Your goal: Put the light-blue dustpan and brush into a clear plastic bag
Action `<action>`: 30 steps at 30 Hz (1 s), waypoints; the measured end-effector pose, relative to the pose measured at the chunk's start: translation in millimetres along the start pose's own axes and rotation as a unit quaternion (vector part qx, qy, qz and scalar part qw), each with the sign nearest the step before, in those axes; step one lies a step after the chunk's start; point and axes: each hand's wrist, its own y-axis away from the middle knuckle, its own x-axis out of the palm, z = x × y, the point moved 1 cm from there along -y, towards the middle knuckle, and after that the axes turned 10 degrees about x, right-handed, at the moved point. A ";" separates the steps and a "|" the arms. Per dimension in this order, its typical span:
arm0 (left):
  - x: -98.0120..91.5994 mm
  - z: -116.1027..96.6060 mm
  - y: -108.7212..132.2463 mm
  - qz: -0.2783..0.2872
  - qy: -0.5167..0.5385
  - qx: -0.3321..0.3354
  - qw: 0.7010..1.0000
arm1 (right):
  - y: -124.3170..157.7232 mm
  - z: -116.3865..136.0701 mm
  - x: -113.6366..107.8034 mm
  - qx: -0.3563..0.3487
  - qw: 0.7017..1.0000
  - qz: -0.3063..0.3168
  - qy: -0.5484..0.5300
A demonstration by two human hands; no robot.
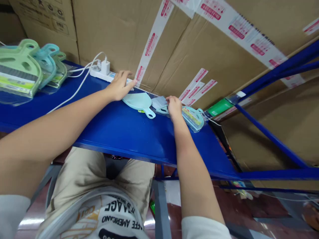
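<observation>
My left hand (121,85) lies flat with fingers stretched out at the back of the blue shelf (129,132), touching the far edge of a pale blue plastic dustpan (139,102) and reaching over a white power strip (103,74). My right hand (174,107) is closed on a clear-wrapped dustpan set (193,118) with a yellow label; a small grey brush piece (159,102) lies just left of it. The fingertips of my right hand are hidden underneath.
A stack of green and blue packaged dustpan sets (25,71) stands at the shelf's left end. White cables (79,83) run from the power strip. Taped cardboard boxes (199,46) form the back wall. Blue rack bars (269,136) cross at right.
</observation>
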 end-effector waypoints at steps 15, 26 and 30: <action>1.1 -2.5 0.7 0.026 -0.020 0.003 0.999 | 11.0 11.7 -2.9 0.027 0.999 0.004 0.023; 3.0 0.8 -0.4 0.038 -0.041 -0.012 0.998 | 29.3 24.9 -15.7 -0.006 0.972 0.012 0.236; 3.8 1.1 -1.1 0.051 -0.050 -0.021 0.997 | 32.6 25.0 -13.9 -0.019 0.946 0.059 0.320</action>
